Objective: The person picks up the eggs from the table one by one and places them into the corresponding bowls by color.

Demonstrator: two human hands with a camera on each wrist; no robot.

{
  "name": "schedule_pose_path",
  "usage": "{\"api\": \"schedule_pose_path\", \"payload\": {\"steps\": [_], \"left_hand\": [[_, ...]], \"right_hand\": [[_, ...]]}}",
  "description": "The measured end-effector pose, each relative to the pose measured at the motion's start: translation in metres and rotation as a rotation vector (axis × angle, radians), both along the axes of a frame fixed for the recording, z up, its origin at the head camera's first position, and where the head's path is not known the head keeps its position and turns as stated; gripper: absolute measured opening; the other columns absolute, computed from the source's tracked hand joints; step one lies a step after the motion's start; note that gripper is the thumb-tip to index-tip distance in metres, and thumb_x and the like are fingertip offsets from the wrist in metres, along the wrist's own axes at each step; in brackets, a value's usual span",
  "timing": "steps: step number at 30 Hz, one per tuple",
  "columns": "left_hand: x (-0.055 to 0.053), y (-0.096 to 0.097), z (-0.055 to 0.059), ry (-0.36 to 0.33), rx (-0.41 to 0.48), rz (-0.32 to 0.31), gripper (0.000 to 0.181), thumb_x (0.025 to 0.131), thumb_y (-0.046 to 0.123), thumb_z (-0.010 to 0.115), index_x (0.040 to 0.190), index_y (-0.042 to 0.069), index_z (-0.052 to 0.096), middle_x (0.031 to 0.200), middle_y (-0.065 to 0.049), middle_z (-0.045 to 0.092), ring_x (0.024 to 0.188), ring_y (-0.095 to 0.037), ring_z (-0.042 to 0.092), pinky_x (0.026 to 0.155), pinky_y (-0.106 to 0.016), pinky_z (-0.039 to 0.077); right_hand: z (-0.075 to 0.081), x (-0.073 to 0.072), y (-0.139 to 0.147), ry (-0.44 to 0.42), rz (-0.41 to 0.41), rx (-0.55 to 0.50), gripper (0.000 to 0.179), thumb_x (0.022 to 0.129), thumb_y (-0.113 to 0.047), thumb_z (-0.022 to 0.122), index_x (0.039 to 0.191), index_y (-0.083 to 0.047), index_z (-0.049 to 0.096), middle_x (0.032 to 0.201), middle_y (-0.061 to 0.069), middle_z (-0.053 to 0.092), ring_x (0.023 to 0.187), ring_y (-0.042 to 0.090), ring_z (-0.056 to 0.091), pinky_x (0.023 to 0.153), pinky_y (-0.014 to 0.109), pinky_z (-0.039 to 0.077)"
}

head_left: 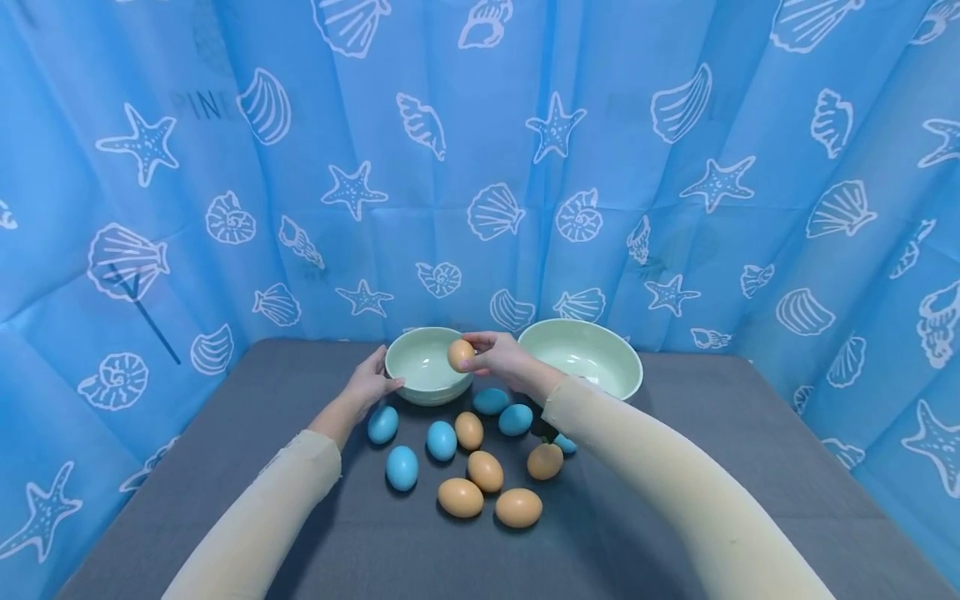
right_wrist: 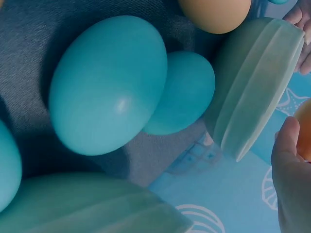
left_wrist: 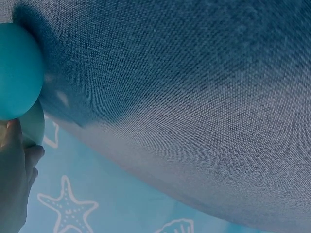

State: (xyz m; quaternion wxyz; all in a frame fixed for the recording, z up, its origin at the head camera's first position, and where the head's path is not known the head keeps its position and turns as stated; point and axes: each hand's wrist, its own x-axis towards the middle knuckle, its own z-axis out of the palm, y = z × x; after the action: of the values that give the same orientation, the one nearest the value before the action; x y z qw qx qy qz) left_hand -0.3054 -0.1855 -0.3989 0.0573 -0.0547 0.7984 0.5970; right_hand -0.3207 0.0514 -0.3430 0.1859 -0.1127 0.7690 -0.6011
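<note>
In the head view my left hand (head_left: 363, 385) holds the left side of a pale green bowl (head_left: 422, 365), thumb at its near rim. My right hand (head_left: 504, 360) pinches a brown egg (head_left: 460, 356) between thumb and fingers, over the right rim of that bowl. The right wrist view shows the thumb (right_wrist: 286, 145) against the egg (right_wrist: 305, 128) at its right edge. Close by my left wrist a blue egg (left_wrist: 19, 73) looms large in the left wrist view. Beneath my right hand lie two blue eggs (head_left: 491, 402), beside the bowl's ribbed outer wall (right_wrist: 252, 82).
A second, wider green bowl (head_left: 618, 354) stands at the back right, partly behind my right forearm. Several blue eggs (head_left: 402, 468) and brown eggs (head_left: 519, 507) lie loose on the grey cloth-covered table (head_left: 375, 550). One blue egg (head_left: 566, 444) is partly hidden by my right sleeve. A blue shell-patterned curtain (head_left: 480, 167) hangs behind.
</note>
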Motion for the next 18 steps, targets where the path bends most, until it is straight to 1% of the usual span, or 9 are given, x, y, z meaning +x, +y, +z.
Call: {"api": "schedule_pose_path", "payload": {"steps": [5, 8, 13, 18], "left_hand": [[-0.002, -0.002, -0.002, -0.004, -0.001, -0.002, 0.079, 0.097, 0.000, 0.056, 0.156, 0.005, 0.003, 0.161, -0.016, 0.004, 0.147, -0.033, 0.005, 0.117, -0.045, 0.019], [-0.003, -0.002, -0.003, -0.003, 0.006, -0.004, 0.079, 0.096, -0.001, 0.056, 0.156, 0.005, 0.004, 0.161, -0.017, 0.005, 0.147, -0.034, 0.006, 0.116, -0.045, 0.022], [-0.003, -0.001, -0.003, -0.002, 0.006, 0.007, 0.079, 0.096, -0.003, 0.056, 0.156, 0.005, 0.005, 0.161, -0.017, 0.005, 0.147, -0.033, 0.006, 0.115, -0.045, 0.024], [-0.003, -0.001, -0.002, 0.004, 0.013, 0.001, 0.079, 0.096, -0.004, 0.055, 0.156, 0.004, 0.004, 0.161, -0.017, 0.005, 0.147, -0.033, 0.006, 0.116, -0.044, 0.022]], "right_hand": [[-0.004, -0.005, -0.010, -0.011, -0.011, -0.012, 0.058, 0.091, 0.002, 0.065, 0.145, 0.000, 0.043, 0.149, 0.018, 0.041, 0.129, 0.031, 0.047, 0.101, 0.043, 0.047], [-0.006, -0.009, -0.016, -0.040, -0.034, -0.026, 0.058, 0.090, 0.004, 0.065, 0.144, 0.000, 0.044, 0.148, 0.018, 0.042, 0.128, 0.031, 0.048, 0.099, 0.041, 0.048], [-0.008, -0.016, -0.025, -0.108, -0.079, -0.069, 0.059, 0.089, 0.007, 0.064, 0.144, -0.002, 0.045, 0.148, 0.017, 0.041, 0.127, 0.030, 0.049, 0.101, 0.041, 0.047], [-0.010, -0.023, -0.036, -0.157, -0.105, -0.119, 0.062, 0.088, 0.010, 0.063, 0.146, 0.000, 0.041, 0.144, 0.022, 0.043, 0.121, 0.032, 0.052, 0.104, 0.043, 0.044]]}}
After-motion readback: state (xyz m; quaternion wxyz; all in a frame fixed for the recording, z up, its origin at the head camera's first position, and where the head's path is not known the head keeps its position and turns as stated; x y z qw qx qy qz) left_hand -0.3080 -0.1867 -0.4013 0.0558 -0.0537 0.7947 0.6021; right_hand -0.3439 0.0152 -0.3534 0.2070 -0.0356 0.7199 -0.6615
